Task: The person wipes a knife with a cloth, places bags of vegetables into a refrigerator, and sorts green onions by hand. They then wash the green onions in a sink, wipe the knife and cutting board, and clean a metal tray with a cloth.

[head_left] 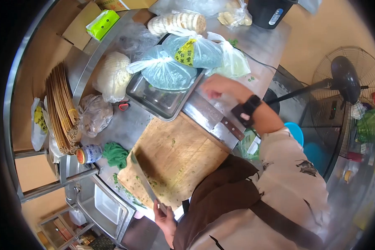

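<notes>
My left hand (166,218) is closed around the near end of a long knife (143,178). Its blade slants over the left part of a wooden cutting board (177,146), where green chopped bits are scattered. Past the board's right side, my right hand (216,86) is blurred, so its fingers are hard to read. It hovers near the clear plastic bags (171,73) and the rim of a metal tray (166,111). Just below that hand lies a cleaver (210,111) with a brown wooden handle, flat on the metal counter.
Left of the board are a green cloth (116,155), a jar (89,153) and bundled skewers (63,110). A sink (106,202) sits lower left. A black bin (268,13) stands at the back, and a fan (346,79) at the right. Red-handled scissors (123,106) lie beside the tray.
</notes>
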The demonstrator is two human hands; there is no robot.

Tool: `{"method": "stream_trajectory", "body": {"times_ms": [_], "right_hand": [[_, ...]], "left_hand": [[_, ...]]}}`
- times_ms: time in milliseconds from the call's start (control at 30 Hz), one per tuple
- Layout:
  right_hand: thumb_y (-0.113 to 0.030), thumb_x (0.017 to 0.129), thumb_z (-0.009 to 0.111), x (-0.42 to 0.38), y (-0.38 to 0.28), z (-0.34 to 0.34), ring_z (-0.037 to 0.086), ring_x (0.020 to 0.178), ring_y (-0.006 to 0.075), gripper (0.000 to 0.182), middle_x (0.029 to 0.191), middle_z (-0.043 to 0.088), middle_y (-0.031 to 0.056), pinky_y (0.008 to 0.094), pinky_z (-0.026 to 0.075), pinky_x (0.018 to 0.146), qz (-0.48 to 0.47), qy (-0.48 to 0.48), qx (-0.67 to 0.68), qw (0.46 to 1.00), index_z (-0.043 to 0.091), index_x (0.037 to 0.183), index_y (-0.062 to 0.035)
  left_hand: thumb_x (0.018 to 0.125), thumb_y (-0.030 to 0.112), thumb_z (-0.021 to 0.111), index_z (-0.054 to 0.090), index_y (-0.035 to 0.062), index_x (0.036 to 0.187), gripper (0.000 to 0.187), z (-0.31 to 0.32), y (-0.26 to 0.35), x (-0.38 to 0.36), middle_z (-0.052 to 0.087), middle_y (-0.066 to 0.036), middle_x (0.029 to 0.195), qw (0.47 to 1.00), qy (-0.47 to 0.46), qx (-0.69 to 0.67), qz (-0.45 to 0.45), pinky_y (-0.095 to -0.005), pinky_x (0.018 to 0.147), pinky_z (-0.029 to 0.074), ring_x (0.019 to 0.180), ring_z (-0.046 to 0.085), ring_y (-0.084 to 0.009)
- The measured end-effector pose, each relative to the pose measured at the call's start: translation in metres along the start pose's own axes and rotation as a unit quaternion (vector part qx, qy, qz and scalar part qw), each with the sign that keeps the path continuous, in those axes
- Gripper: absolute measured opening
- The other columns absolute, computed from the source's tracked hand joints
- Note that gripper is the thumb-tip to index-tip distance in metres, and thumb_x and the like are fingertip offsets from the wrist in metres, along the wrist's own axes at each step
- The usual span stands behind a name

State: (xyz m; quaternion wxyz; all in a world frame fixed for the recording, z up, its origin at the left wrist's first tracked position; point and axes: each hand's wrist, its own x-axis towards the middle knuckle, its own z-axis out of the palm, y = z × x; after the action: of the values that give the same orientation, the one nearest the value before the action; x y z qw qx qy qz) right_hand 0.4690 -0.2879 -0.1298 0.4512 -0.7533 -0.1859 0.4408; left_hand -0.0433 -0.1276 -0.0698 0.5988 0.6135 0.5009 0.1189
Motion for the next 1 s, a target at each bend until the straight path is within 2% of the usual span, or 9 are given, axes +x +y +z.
{"method": "stream_trajectory", "body": {"times_ms": [133,200,267,300,400,567,700,900,1000], "right_hand": [[-0.026,0.081,0.061,0.016,0.044,-0.071,0.064,0.073,0.0233,0.032,0.076,0.065,0.012,0.0323,0.051,0.064,-0.138,0.477,0.075,0.865,0.061,0.096,0.002],[-0.029,0.08,0.063,0.012,0.026,-0.089,0.062,0.091,0.0305,0.043,0.097,0.064,0.0183,0.0366,0.048,0.081,-0.117,0.552,-0.089,0.821,0.057,0.112,-0.0002],[-0.031,0.078,0.064,0.032,0.025,-0.102,0.058,0.099,0.0334,0.052,0.107,0.06,0.0209,0.0388,0.045,0.086,-0.071,0.552,-0.186,0.81,0.052,0.119,-0.0014],[-0.032,0.078,0.065,0.045,0.028,-0.108,0.056,0.103,0.0348,0.056,0.112,0.058,0.0222,0.04,0.044,0.088,-0.048,0.549,-0.233,0.801,0.05,0.123,-0.002],[-0.034,0.077,0.066,0.082,0.05,-0.128,0.056,0.105,0.0348,0.058,0.115,0.057,0.0227,0.0402,0.042,0.091,-0.038,0.477,-0.191,0.857,0.051,0.122,-0.0002],[-0.032,0.078,0.066,0.047,0.014,-0.122,0.058,0.1,0.0298,0.043,0.111,0.059,0.0208,0.0368,0.044,0.085,-0.015,0.44,-0.126,0.889,0.06,0.107,0.0],[-0.021,0.081,0.065,0.013,-0.007,-0.12,0.056,0.075,0.0176,0.025,0.084,0.062,0.0096,0.0311,0.046,0.074,-0.248,0.584,-0.133,0.762,0.061,0.094,-0.0001],[-0.022,0.081,0.065,-0.057,-0.116,-0.106,0.057,0.081,0.0141,0.033,0.091,0.062,0.0086,0.0293,0.046,0.075,-0.216,0.43,-0.027,0.876,0.059,0.104,0.0008],[-0.026,0.079,0.067,-0.018,-0.129,-0.107,0.059,0.083,0.0163,0.045,0.095,0.063,0.0101,0.0287,0.047,0.076,-0.247,0.435,-0.087,0.861,0.056,0.114,0.0005]], "left_hand": [[0.08,-0.011,0.054,0.035,-0.0025,0.132,0.056,0.006,-0.031,0.018,0.053,-0.009,0.109,0.995,0.011,0.085,0.042,-0.0256,0.078,0.044,0.088,0.054,-0.0149],[0.079,-0.001,0.058,0.038,0.005,0.131,0.056,0.011,-0.031,0.021,0.06,-0.012,0.097,0.979,0.006,0.201,0.043,-0.0285,0.073,0.046,0.078,0.058,-0.0185],[0.078,0.005,0.061,0.04,0.0104,0.131,0.057,0.018,-0.026,0.025,0.062,-0.015,0.087,0.94,0.019,0.341,0.012,-0.0317,0.07,0.048,0.072,0.061,-0.0235],[0.076,0.014,0.063,0.037,0.0173,0.133,0.062,0.018,-0.03,0.027,0.062,-0.018,0.079,0.912,0.034,0.398,0.094,-0.0388,0.066,0.049,0.069,0.062,-0.0336],[0.076,0.016,0.063,0.033,0.0165,0.134,0.065,0.021,-0.029,0.032,0.063,-0.018,0.083,0.88,0.037,0.468,0.071,-0.0433,0.065,0.048,0.074,0.061,-0.0376],[0.075,0.016,0.064,0.031,0.009,0.134,0.068,0.025,-0.02,0.035,0.064,-0.011,0.08,0.87,0.024,0.49,0.05,-0.0428,0.064,0.048,0.07,0.062,-0.0331],[0.075,0.017,0.064,0.031,0.0054,0.133,0.068,0.027,-0.018,0.04,0.063,-0.013,0.073,0.821,0.014,0.567,0.064,-0.0408,0.078,0.044,0.065,0.061,-0.031],[0.075,0.025,0.067,0.037,0.0029,0.13,0.067,0.031,-0.015,0.049,0.064,-0.014,0.07,0.779,-0.057,0.617,0.096,-0.0402,0.082,0.043,0.065,0.062,-0.0293],[0.074,0.025,0.07,0.049,0.0007,0.121,0.057,0.02,0.024,0.076,0.065,-0.012,0.072,0.797,-0.077,0.591,0.098,-0.0393,0.077,0.047,0.067,0.063,-0.029]]}}
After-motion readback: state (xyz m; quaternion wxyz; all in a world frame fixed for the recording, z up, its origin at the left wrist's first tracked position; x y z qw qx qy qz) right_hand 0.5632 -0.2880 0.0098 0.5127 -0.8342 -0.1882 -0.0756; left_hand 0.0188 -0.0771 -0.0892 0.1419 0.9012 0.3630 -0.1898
